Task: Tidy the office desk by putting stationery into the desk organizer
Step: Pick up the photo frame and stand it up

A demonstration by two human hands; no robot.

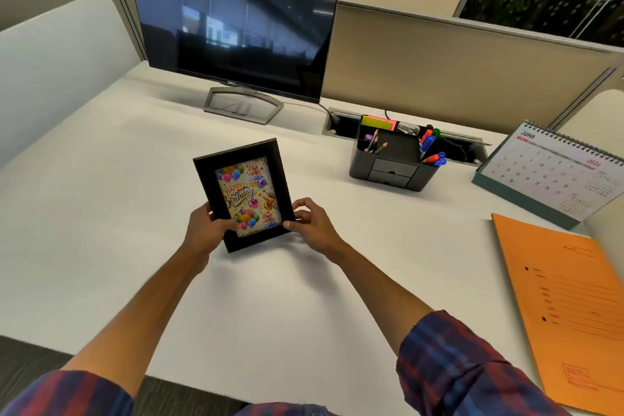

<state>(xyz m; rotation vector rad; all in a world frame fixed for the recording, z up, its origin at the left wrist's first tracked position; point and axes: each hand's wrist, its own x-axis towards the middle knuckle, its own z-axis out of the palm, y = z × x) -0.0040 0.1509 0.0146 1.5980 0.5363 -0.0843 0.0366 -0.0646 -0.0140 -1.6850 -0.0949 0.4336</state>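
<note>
A black picture frame (243, 194) with a "Happy Birthday" balloon card stands tilted on the white desk (101, 213) in the middle. My left hand (206, 230) grips its lower left edge, thumb on the front. My right hand (312, 224) pinches its lower right corner. The dark desk organizer (393, 162) stands behind and to the right. It holds red, blue and green markers (430, 147), pencils (373, 142) and a pad of sticky notes (380, 122).
A monitor (236, 20) on a metal stand fills the back of the desk. A June desk calendar (553, 172) stands at the far right, with an orange folder (570, 307) lying in front of it. A cable slot (341, 123) runs behind the organizer.
</note>
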